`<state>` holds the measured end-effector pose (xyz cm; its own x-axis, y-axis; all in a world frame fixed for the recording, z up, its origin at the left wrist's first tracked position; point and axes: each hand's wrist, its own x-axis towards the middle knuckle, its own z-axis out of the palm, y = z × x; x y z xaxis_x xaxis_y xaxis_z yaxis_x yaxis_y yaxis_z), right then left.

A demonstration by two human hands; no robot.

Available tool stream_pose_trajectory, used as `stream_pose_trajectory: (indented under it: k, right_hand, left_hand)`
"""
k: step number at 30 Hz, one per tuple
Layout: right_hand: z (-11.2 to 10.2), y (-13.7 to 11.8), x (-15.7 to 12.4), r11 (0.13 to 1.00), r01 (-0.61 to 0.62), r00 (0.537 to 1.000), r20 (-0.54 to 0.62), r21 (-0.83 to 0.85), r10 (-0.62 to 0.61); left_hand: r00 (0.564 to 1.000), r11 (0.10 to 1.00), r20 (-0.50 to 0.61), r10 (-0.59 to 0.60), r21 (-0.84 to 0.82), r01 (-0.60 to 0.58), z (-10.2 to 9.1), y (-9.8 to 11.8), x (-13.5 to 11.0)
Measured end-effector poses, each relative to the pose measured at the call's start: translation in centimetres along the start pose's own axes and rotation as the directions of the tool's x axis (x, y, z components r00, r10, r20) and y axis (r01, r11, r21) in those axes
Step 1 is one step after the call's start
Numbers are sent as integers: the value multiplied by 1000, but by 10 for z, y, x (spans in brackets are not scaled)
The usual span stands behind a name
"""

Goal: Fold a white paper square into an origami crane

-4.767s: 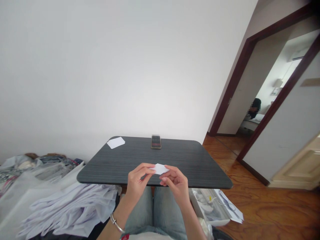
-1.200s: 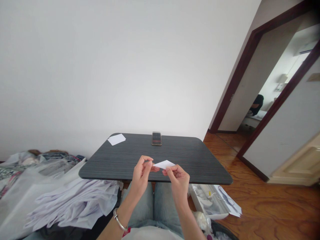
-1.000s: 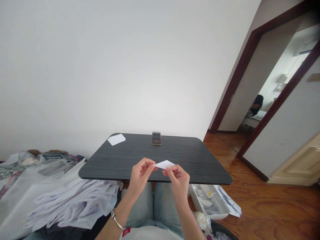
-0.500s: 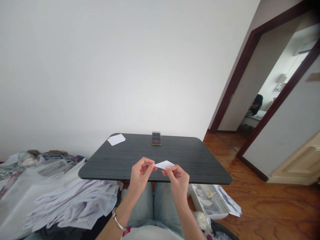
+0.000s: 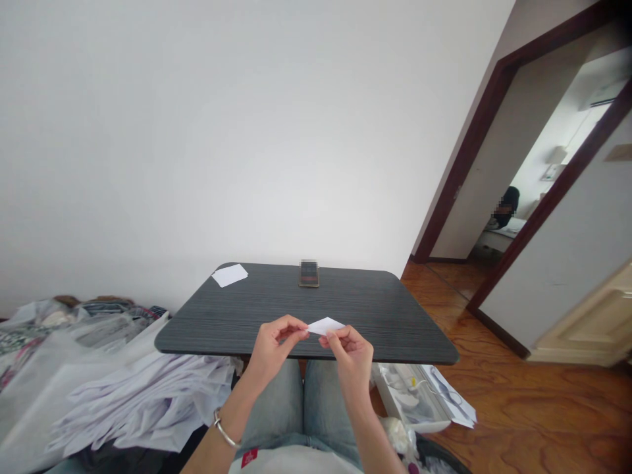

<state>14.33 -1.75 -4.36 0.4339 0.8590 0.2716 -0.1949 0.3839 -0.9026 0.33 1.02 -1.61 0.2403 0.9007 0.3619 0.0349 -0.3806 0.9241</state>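
Note:
A small folded piece of white paper is held up over the front part of the dark table. My left hand pinches its pointed left corner between thumb and fingertips. On the other side, my right hand grips the lower right edge with thumb and fingers, covering that corner. The paper's top comes to a blunt point between both hands. At the table's back left lie a few white paper sheets, apart from my hands.
A phone on a stand is at the table's back edge by the wall. Piled white cloth lies left of my legs. An open white box sits below the table on the right. Beyond the doorway, a person shows.
My left forearm and wrist have swung a little to the left, its fingertips still on the paper's corner. My right hand has hardly moved.

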Motion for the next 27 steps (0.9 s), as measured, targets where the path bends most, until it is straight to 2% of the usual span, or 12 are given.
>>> stream_pose_trajectory:
  k: [3,6,11,21,27]
  right_hand:
    - [0,2,0,1000,4,1000,15,-2,-4]
    - [-1,2,-1,1000,0,1000,25,-3,0]
    - [1,3,-1,1000,2,1000,29,7,-2]
    - [1,-1,-1,1000,17,1000,14,-17,-17]
    - [2,-2,-2,1000,3,1000,10,0,-3]
  left_hand:
    - [999,999,5,-34,-11,34,-5,0,2]
    - [996,998,63,-56,-36,58,-10,2,4]
    - [993,999,117,-36,3,36,-16,4,6]
    - [990,1000,138,-15,-15,17,-16,5,3]
    - [989,992,150,-10,-127,29,-12,4,-2]
